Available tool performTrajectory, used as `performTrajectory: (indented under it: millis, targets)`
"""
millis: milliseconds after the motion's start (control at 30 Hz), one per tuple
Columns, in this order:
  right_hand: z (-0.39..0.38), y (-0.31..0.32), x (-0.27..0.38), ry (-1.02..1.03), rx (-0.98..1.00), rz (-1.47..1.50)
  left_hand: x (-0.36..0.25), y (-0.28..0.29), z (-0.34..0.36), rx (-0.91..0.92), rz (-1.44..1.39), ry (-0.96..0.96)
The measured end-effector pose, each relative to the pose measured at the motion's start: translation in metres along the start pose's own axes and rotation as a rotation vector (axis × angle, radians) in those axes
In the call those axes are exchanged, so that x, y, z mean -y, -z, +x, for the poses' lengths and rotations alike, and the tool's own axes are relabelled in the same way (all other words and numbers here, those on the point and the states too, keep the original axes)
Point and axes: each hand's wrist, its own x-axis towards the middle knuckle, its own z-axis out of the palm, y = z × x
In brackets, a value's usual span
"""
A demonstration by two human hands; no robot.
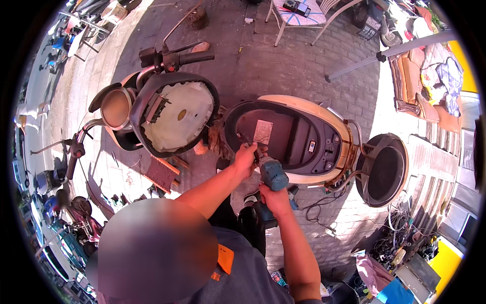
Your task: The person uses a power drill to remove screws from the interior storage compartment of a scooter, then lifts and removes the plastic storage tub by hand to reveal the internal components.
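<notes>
My right hand (277, 200) is wrapped around the grip of a teal and black cordless drill (274, 174), whose battery end hangs low near my legs. The drill's nose tilts up and to the left. At that nose my left hand (245, 160) is closed, its fingers pinching what looks like a thin dark drill bit (245, 137); its exact shape is hard to make out. Both hands are over the near left edge of a scooter's open under-seat storage box (248, 119). Inside the box is a pale rectangular label (262, 131).
The scooter's seat (382, 169) is tipped back at the right. To the left are the handlebar (197, 57) and a front panel with a pale covering (182, 116). A cable (316, 215) lies on the paving. A small table (298, 12) stands beyond, and a grey pole (354, 66) slants at the far right.
</notes>
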Motion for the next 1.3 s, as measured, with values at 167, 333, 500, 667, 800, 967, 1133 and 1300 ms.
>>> performTrajectory:
  millis: [167,333,500,667,800,967,1133,1300]
  targets:
    - [0.103,-0.039,0.047,0.091,-0.030,-0.542,-0.029,0.038,0.102,0.207,-0.337,0.202]
    - [0.156,-0.061,0.089,0.124,0.015,-0.954,-0.030,0.076,0.174,0.370,-0.532,0.174]
    - [0.185,-0.065,0.093,0.098,0.034,-1.089,-0.033,0.084,0.196,0.243,-0.563,0.211]
    - [0.192,-0.073,0.088,0.063,-0.001,-1.095,-0.047,0.085,0.190,0.184,-0.499,0.326]
    - [0.199,-0.073,0.080,0.073,0.004,-1.050,-0.045,0.082,0.193,0.103,-0.479,0.289]
    - [0.218,-0.060,0.085,0.156,0.031,-0.905,-0.030,0.075,0.219,0.096,-0.563,0.192]
    - [0.226,-0.071,0.118,0.070,0.054,-1.054,-0.030,0.072,0.230,0.238,-0.656,0.160]
    - [0.236,-0.102,0.162,0.043,0.120,-1.461,-0.037,0.093,0.221,0.513,-0.727,0.064]
